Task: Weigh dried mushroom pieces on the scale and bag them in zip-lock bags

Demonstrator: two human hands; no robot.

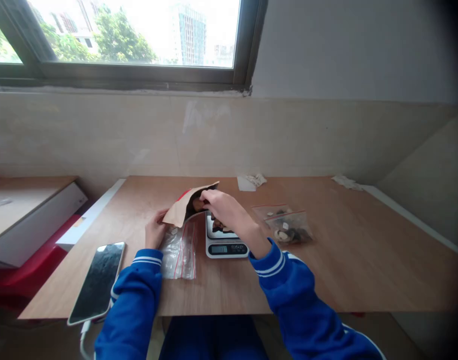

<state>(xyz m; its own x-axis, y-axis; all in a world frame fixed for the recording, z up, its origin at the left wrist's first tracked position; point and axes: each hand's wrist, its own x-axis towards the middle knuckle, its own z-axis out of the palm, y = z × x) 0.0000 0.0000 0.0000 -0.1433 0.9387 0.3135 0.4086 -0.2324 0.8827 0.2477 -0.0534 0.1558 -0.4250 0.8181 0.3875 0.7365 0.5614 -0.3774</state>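
My left hand (155, 229) grips the lower left side of a brown paper bag (178, 206), which is tilted with its dark mouth facing right. At that mouth, the closed fingers of my right hand (223, 207) pinch something I cannot make out; brown pieces show beside the fingertips. Under my right hand stands a white digital kitchen scale (226, 251), partly covered by it. Dark brown dried pieces (218, 226) lie on the scale's platform. Clear zip bags (179, 255) with red seal lines lie flat below my left hand, left of the scale.
Zip bags with dark and pale dried pieces (291, 231) lie right of the scale. A phone (97, 282) with a white cable rests at the table's left front edge. Scraps of white paper (247, 183) lie at the back. Beyond the wooden table (345, 270) rises a wall with a window.
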